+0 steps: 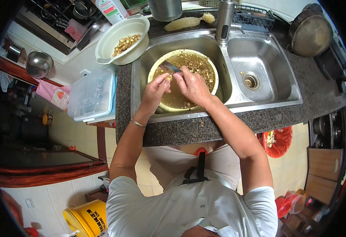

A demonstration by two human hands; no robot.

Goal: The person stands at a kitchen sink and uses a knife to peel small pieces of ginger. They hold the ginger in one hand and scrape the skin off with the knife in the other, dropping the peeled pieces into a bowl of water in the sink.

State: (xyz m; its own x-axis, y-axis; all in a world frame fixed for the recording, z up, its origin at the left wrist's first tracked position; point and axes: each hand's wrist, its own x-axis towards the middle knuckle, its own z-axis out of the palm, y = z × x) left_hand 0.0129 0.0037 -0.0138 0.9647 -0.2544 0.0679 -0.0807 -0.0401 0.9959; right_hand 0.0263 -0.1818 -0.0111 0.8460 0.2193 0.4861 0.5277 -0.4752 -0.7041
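Note:
Over a cream-yellow basin (216, 79), both of my hands work close together. Pinched in the fingertips of my left hand (154, 93) is a small yellowish round piece of food (168, 78); its exact kind is hard to make out. My right hand (195, 86) is closed on a knife (170, 67), whose broad blade points up and left, close to that piece. Murky brown water (177, 94) fills the basin, with many pale and brown scraps (198, 65) in it. Similar tan, rounded pieces (125, 44) lie in a white bowl (102, 46) at the upper left.
The basin stands in the left bowl of a steel sink (224, 102), under a faucet (224, 21). A pale vegetable-like brush (184, 23) lies behind it. Lidded plastic box (90, 94) at left, dark pan (311, 33) at right, red-lined bin (279, 142) below the counter edge.

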